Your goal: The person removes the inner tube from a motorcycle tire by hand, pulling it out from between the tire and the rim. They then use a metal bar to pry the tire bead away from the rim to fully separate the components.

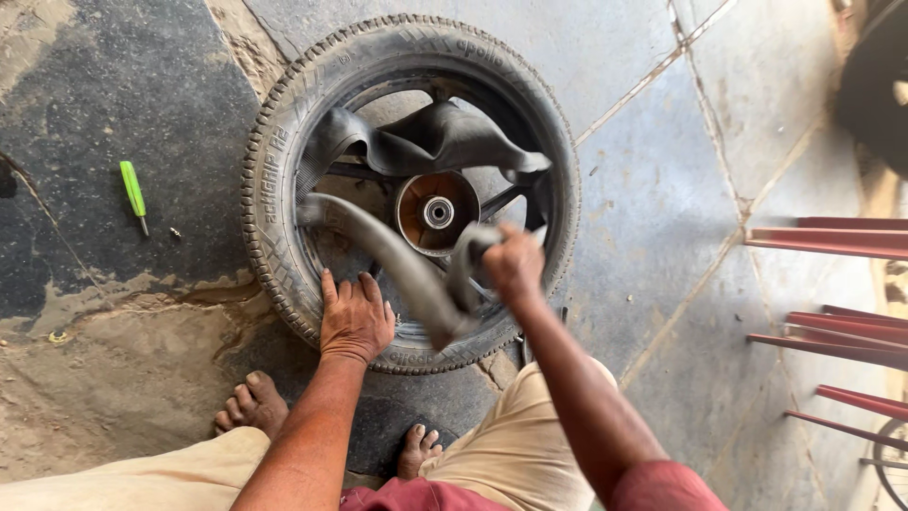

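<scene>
The left hand (pixel 355 317) lay flat and open on the near side of the tyre (pixel 274 189), steadying it. The right hand (pixel 514 265) gripped the inner tube (pixel 416 142), mostly pulled free yet partly tucked at the far rim. A green screwdriver (pixel 133 193) lay aside.

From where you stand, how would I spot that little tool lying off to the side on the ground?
Start at the big black tyre lying flat on the floor, where the left hand presses on its near edge. Look out past the tyre's left side, onto the dark patch of floor. There lies a small screwdriver, alone and apart from the tyre; its bright green handle is the only green thing around.
</scene>
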